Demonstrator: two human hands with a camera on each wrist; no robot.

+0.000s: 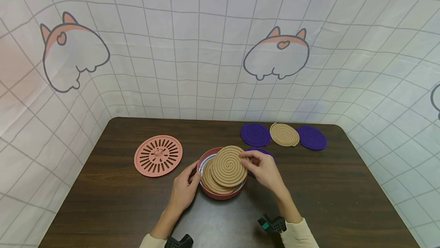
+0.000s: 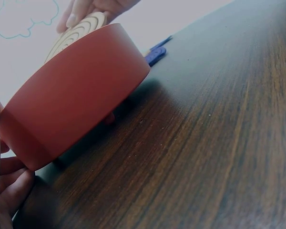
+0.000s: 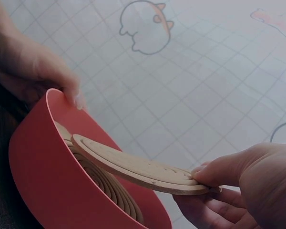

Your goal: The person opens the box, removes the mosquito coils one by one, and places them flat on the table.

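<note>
A tan mosquito coil (image 1: 228, 166) is pinched at its edge between the thumb and fingers of my right hand (image 1: 264, 168). It is tilted over a round red box (image 1: 221, 197), with its far edge reaching inside the rim in the right wrist view. More tan coils (image 3: 102, 179) lie inside the box. My left hand (image 1: 183, 190) holds the box's left side, the thumb over the rim and fingers by the outer wall and base. Behind my right hand, a purple mosquito coil (image 1: 260, 149) lies partly hidden on the table.
A pink slotted lid (image 1: 159, 166) lies left of the box. Along the table's back edge are a purple coil (image 1: 255, 134), a tan coil (image 1: 284, 135) and another purple coil (image 1: 311, 137) in a row. A white curtain (image 1: 185, 68) with a grid pattern surrounds the dark wooden table (image 1: 330, 187).
</note>
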